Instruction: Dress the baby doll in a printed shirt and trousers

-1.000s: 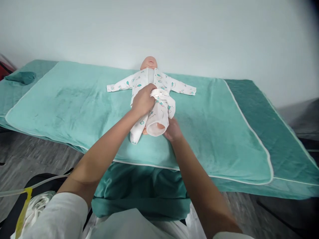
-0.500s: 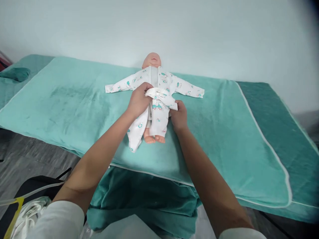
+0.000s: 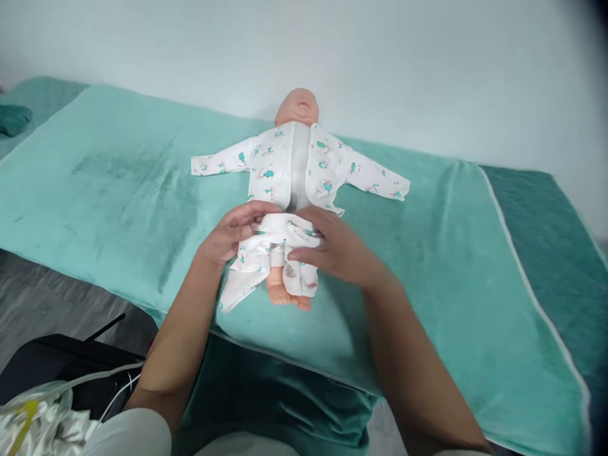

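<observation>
A baby doll [image 3: 298,107] lies on its back, wearing a white printed jacket [image 3: 270,168] that is open down the front, with both sleeves spread sideways. Baby pants [image 3: 244,278] of the same print are on the doll's lower body, bunched at the waistband. My left hand [image 3: 232,231] grips the left end of that waistband, fingers along its top edge and thumb in front. On the opposite end my right hand [image 3: 337,244] holds it, thumb below, with some fingertips hidden by the cloth. The doll's bare feet [image 3: 287,294] show between and below the pant legs.
A green velvety cover [image 3: 133,164] with white piping spreads over the bed, against a pale wall [image 3: 427,69]. Darker green cloth [image 3: 275,392] hangs at the front edge. A black bag or chair [image 3: 71,361] with white cloth and tubing stands at lower left.
Both hands have come down toward the doll's thighs with the waistband. My right hand has turned from the pants' side to over the waistband. The view has shifted slightly closer.
</observation>
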Available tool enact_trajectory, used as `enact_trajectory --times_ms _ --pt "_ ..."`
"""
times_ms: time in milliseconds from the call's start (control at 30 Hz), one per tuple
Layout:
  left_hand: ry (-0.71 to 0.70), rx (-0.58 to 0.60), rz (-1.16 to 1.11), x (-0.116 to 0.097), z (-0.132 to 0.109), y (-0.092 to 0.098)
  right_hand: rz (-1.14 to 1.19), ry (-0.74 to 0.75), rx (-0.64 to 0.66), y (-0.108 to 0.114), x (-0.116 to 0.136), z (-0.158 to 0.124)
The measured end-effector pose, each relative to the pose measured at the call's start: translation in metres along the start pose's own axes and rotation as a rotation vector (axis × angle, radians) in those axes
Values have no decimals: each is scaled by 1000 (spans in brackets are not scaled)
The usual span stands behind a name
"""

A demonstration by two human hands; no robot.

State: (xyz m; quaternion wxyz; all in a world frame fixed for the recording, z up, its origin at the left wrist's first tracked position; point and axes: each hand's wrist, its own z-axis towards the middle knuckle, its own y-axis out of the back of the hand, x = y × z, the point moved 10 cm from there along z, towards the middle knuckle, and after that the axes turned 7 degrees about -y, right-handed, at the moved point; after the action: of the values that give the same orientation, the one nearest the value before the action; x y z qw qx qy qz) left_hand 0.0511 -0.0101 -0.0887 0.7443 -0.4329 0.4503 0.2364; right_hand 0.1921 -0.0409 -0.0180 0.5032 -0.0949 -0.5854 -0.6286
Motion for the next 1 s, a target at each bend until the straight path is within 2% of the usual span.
enact_trajectory --times_ms 100,200,300,433,600,767,867,1000 --pt "-4 -15 -70 2 -1 2 43 -79 156 -8 7 31" --pt "-32 -42 -108 -1 -1 0 324 -170 157 -16 -6 47" --pt "-15 -17 -100 -1 -1 -4 663 -259 103 -26 -33 45" --pt "-2 48 -60 1 -2 -7 886 -265 130 -34 -43 39" --pt "3 -1 15 4 -3 0 967 -363 164 -35 -48 38" --pt "-5 22 57 4 -3 -7 972 -378 262 -39 -50 32" --pt "-24 17 56 3 -2 -11 982 -374 217 -39 -50 31" --pt "-64 -61 105 3 -2 -4 999 -374 54 -34 -50 33"
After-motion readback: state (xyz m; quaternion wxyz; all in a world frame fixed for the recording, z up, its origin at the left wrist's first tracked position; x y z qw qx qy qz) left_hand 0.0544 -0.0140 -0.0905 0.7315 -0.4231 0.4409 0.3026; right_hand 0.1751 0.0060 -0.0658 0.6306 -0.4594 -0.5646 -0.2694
